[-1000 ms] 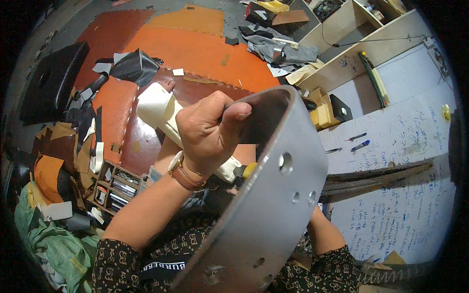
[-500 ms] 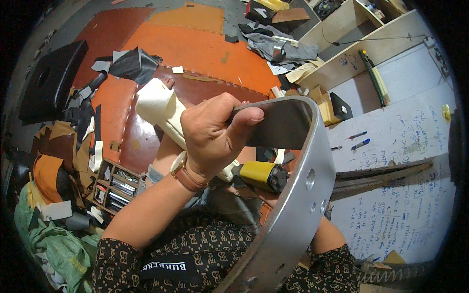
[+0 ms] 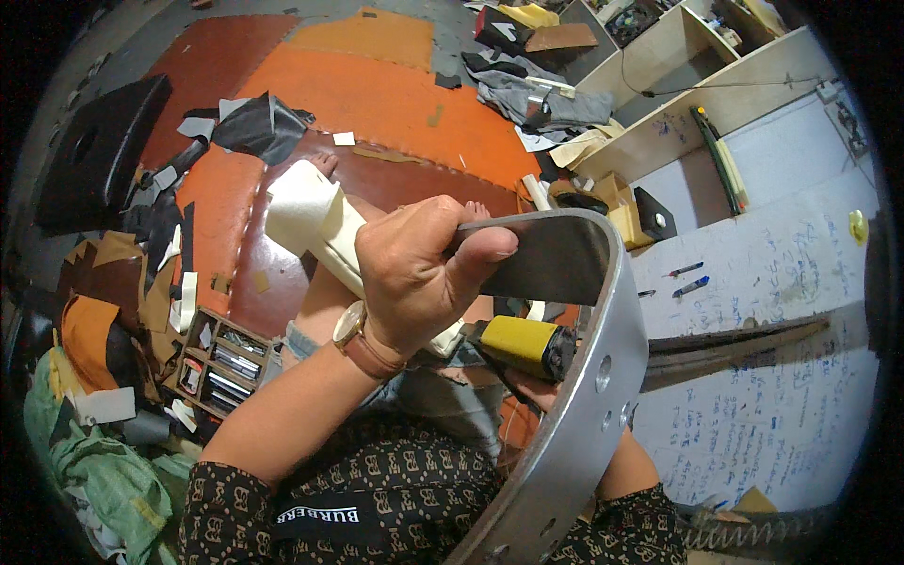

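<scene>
Grey metal is filling the near middle: a broad, bent strip [image 3: 584, 433] is rising from the near edge, curving at its far end and turning back toward the left. Its shaping is looking largely done — the bend is standing clear and several round holes are already showing through the face. No fastener is visibly sitting in the largest hole, and how much is being left to do cannot be told. The left hand [image 3: 410, 268] is gripping the strip's far-left end, thumb lying over the edge, fingers curling closed with no gap showing. Just left of the strip, a yellow-and-black tool [image 3: 523, 344] is showing; the right hand [image 3: 535, 388] is sitting against its underside. The strip is hiding most of those fingers — how far they are opening cannot be told. Farther left, a cream-coloured piece [image 3: 325, 212] is lying beyond the left hand, while pens [image 3: 691, 287] are resting on the white panel [image 3: 782, 254] at right.
</scene>
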The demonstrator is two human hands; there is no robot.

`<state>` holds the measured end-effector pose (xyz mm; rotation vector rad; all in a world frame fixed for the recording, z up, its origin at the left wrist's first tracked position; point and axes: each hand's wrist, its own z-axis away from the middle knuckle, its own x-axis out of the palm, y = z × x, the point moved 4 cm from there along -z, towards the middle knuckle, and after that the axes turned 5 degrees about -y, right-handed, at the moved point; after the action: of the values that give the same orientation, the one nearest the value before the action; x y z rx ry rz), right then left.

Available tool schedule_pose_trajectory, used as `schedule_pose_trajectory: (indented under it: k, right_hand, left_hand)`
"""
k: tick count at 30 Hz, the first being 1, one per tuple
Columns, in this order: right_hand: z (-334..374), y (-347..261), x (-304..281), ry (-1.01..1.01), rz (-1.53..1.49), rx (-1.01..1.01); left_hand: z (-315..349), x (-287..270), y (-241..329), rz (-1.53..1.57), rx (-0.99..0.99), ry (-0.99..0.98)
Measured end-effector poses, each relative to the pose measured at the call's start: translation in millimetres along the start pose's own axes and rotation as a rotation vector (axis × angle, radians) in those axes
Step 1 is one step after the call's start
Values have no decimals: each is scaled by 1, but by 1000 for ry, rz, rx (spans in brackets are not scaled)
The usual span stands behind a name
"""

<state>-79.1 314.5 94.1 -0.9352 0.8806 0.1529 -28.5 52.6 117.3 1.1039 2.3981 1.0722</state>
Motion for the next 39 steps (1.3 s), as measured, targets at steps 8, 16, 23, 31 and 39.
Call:
schedule_pose_trajectory:
  k: [8,16,23,31,39]
  right_hand:
    - [5,59,15,-85,303,-104]
    - [-1,57,19,-88,308,-140]
    - [-8,49,14,-91,339,-147]
    - [5,27,11,-9,-263,43]
    - [5,17,9,0,-284,80]
  left_hand:
    - [-2,5,1,-10,48,-22]
    - [-2,4,4,-31,52,-24]
    - [-2,8,6,-33,52,-37]
    - [0,-2,7,-7,6,-33]
    - [2,-2,8,-10,48,-26]
